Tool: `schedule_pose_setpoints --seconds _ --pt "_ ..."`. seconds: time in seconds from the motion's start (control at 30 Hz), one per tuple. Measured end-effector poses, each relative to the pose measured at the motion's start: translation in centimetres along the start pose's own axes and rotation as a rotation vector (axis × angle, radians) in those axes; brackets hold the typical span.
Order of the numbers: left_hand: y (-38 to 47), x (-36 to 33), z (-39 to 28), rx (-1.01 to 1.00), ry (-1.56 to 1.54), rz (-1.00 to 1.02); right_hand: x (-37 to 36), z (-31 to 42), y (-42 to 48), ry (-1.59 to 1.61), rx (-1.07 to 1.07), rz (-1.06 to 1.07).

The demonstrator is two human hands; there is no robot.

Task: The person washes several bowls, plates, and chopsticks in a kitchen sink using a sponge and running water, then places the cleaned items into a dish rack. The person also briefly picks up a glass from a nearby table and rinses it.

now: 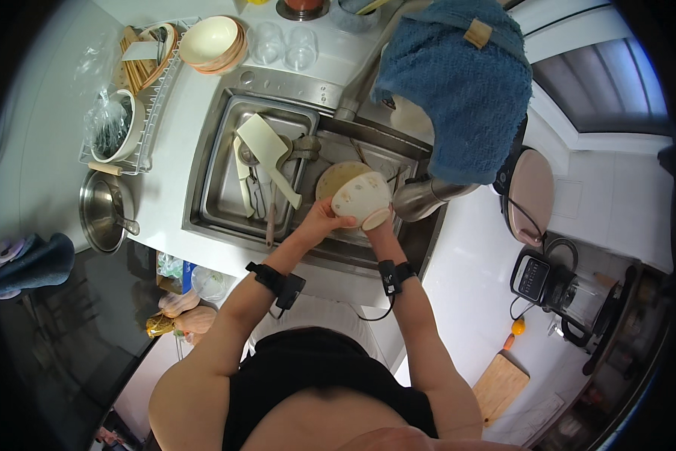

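Observation:
Over the right basin of the steel sink [315, 260], both hands hold a white bowl [363, 194] with a floral pattern. The bowl is tilted on its side, its foot ring facing towards me. My left hand [325, 221] grips its left side, thumb on the outer wall. My right hand [380, 230] is at its lower right, the fingers mostly hidden behind the bowl. Another patterned bowl [338, 173] sits in the basin just beyond, partly covered by the held one. A rounded metal spout-like piece [420, 200] is close to the right of my right hand.
A steel tray [214, 194] in the left basin holds a pale cleaver [264, 141] and other utensils. Stacked bowls [211, 42], glasses [299, 48] and a dish rack [154, 127] stand behind. A blue towel [456, 73] hangs at right; a pan [98, 211] is left.

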State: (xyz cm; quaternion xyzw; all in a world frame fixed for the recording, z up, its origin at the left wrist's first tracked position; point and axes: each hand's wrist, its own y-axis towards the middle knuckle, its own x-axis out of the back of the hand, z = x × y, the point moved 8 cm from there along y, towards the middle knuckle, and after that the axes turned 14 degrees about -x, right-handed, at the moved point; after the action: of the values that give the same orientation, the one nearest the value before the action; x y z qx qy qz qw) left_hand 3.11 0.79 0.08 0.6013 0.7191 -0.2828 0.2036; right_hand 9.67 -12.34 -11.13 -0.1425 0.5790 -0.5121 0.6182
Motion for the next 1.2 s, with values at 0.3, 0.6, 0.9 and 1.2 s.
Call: schedule_pose_setpoints --seconds 0.3,0.6,0.9,1.2 --pt "-0.5 2.2 0.4 0.038 0.199 -0.099 -6.4 8.3 -5.8 -1.106 0.576 -0.157" --pt "0.6 0.0 -0.4 -0.169 0.668 -0.017 -14.0 3.1 -11.9 -1.542 1.081 -0.039" --pt "-0.5 -3.3 -2.7 -0.148 0.522 0.267 -5.9 3.4 -3.9 -0.442 0.096 0.072" --pt "-0.2 2.0 0.2 0.422 0.407 0.066 -4.1 4.2 -2.7 -0.781 0.270 -0.129"
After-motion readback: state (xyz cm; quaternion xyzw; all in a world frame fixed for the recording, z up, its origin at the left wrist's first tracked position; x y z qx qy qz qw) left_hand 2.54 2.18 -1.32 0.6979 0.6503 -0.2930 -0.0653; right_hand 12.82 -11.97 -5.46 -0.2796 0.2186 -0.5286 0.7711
